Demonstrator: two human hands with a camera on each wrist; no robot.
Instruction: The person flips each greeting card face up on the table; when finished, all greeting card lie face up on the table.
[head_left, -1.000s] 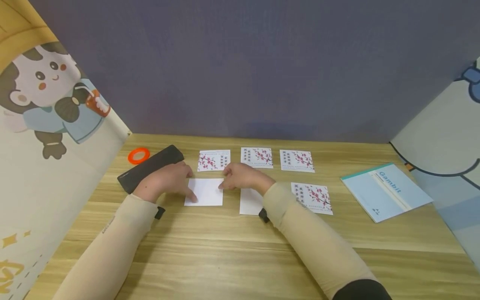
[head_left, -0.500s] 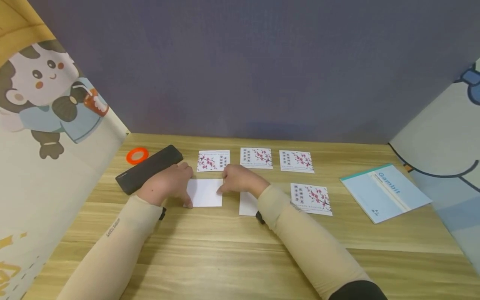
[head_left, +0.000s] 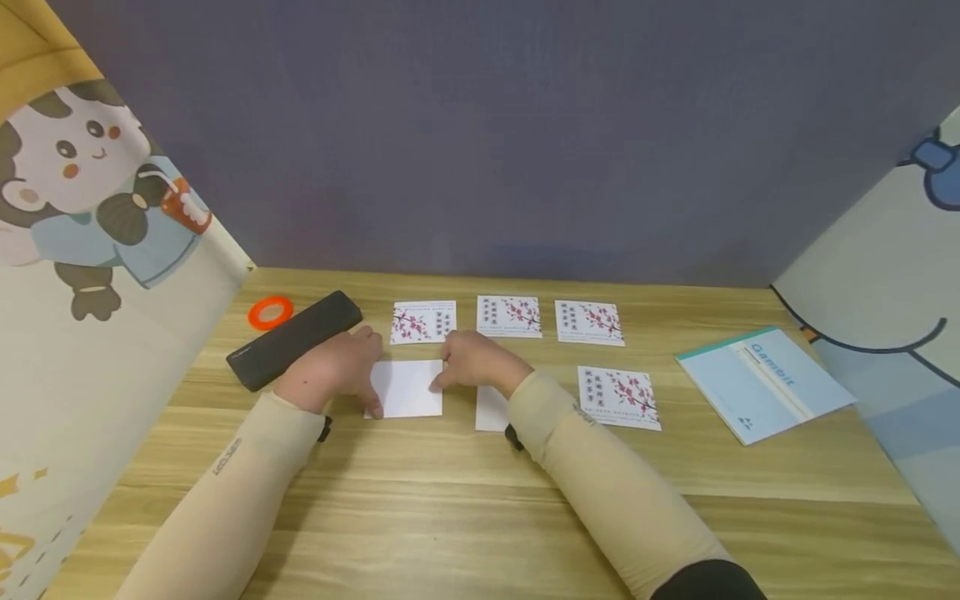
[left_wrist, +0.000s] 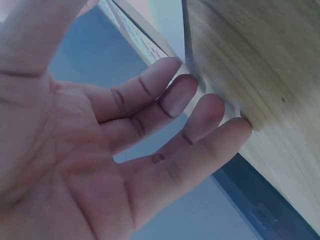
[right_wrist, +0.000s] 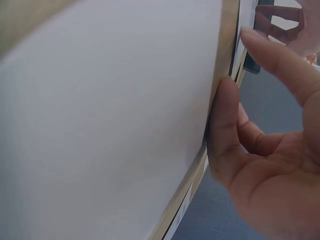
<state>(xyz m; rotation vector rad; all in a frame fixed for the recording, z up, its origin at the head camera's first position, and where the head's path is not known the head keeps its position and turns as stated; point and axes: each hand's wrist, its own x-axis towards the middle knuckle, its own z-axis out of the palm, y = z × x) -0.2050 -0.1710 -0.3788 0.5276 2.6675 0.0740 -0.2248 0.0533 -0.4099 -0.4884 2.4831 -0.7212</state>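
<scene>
A blank white card [head_left: 408,390] lies on the wooden table between my two hands. My left hand [head_left: 333,371] is at its left side, the thumb at the lower left corner and the other fingers reaching beyond the upper left. In the left wrist view the fingers [left_wrist: 172,97] are loosely bent, their tips down at the tabletop. My right hand [head_left: 480,360] is at the card's right side, its thumb at the right edge and its other fingers near the upper right corner. A second blank card [head_left: 491,410] is partly hidden under my right wrist; it looms large in the right wrist view.
Printed blossom cards form a back row: a left one [head_left: 423,322] turned upside down, a middle one [head_left: 510,317] and a right one [head_left: 590,322]. Another blossom card [head_left: 622,397] lies nearer. A black case [head_left: 296,340], an orange ring [head_left: 271,312] and a blue notepad [head_left: 765,383] flank them.
My left thumb has slid from the card's surface to its lower left corner. The right hand stays at the right edge. The whole head view has shifted slightly.
</scene>
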